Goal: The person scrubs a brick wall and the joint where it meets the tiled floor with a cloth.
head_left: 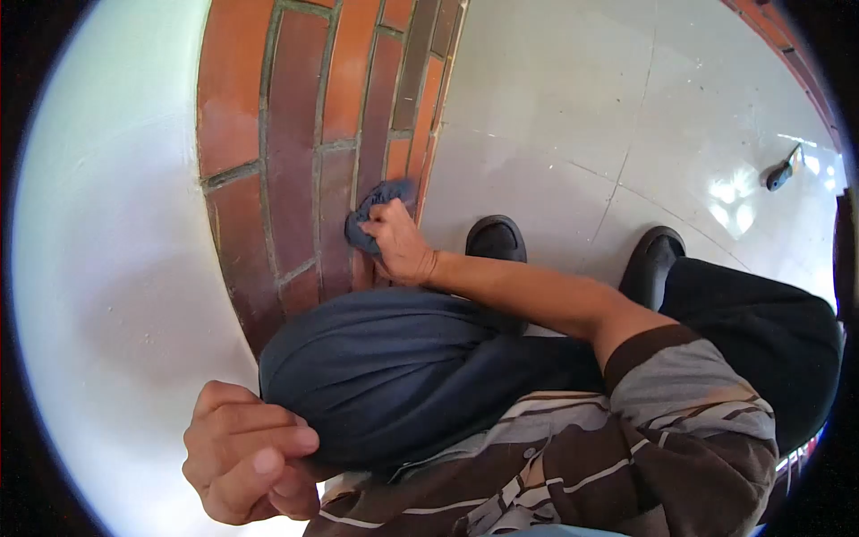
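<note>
My right hand (398,242) grips a crumpled dark blue-grey cloth (362,228). The cloth is pressed against the brick wall (295,143), low down near the floor, and part of it is hidden under my fingers. Glossy orange and dark red-brown bricks with grey mortar lines make up this wall band. At the lower left, my left hand (246,452) is held beside my bent knee (358,376), its fingers curled in. Nothing shows between those fingers.
A smooth white wall (107,268) adjoins the bricks. Pale tiles cover the floor (537,80), where small specks lie. My dark shoes (497,240) stand on it. A dark-handled tool (780,176), perhaps a scraper, lies at the far right near bright reflections.
</note>
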A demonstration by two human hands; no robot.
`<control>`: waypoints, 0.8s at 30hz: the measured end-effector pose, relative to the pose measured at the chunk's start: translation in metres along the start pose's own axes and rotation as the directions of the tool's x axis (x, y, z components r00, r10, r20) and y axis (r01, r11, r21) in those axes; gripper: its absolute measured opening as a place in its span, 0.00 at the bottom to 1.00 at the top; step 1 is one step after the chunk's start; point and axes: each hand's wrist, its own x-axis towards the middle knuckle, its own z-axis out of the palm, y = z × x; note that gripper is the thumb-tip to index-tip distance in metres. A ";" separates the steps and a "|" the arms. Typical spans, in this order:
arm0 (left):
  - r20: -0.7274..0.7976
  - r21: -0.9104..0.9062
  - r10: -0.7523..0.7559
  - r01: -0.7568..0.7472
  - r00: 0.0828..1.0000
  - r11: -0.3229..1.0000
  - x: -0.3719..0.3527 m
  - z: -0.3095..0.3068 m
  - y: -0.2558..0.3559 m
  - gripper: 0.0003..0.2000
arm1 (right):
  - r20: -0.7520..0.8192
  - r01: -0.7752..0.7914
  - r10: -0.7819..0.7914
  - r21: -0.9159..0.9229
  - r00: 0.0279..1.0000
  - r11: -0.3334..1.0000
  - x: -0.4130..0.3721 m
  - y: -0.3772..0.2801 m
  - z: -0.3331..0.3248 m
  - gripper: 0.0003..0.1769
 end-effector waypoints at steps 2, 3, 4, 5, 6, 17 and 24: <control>0.042 -0.038 0.022 -0.020 0.999 0.999 0.000 -0.002 0.000 0.12 | 0.056 -0.039 0.049 -0.162 0.997 0.986 0.034 0.010 -0.027 0.21; 0.060 -0.057 0.037 -0.033 0.997 0.998 -0.002 -0.002 0.000 0.14 | 0.084 -0.053 0.076 -0.242 0.994 0.969 0.063 0.019 -0.043 0.21; 0.081 -0.080 0.051 -0.045 0.995 0.996 -0.004 -0.003 0.002 0.16 | -0.300 -0.078 0.014 -0.203 0.954 0.976 0.095 0.033 -0.050 0.22; 0.041 -0.045 0.032 -0.030 0.999 0.999 -0.005 -0.003 0.003 0.14 | -0.508 -0.261 0.133 -0.190 0.851 0.947 0.136 0.046 -0.063 0.16; -0.003 -0.008 0.020 -0.020 1.000 1.000 -0.007 -0.001 0.004 0.12 | -0.535 -0.316 0.212 -0.110 0.818 0.942 0.177 0.065 -0.086 0.15; 0.037 -0.016 0.016 -0.016 0.999 1.000 0.002 -0.004 0.001 0.09 | 0.411 0.234 -0.115 -0.253 0.904 0.939 0.095 -0.034 -0.039 0.09; -0.087 0.015 0.030 -0.029 0.996 0.999 -0.019 -0.007 0.010 0.10 | -0.655 -0.101 0.020 -0.086 0.755 0.991 0.244 0.030 -0.092 0.19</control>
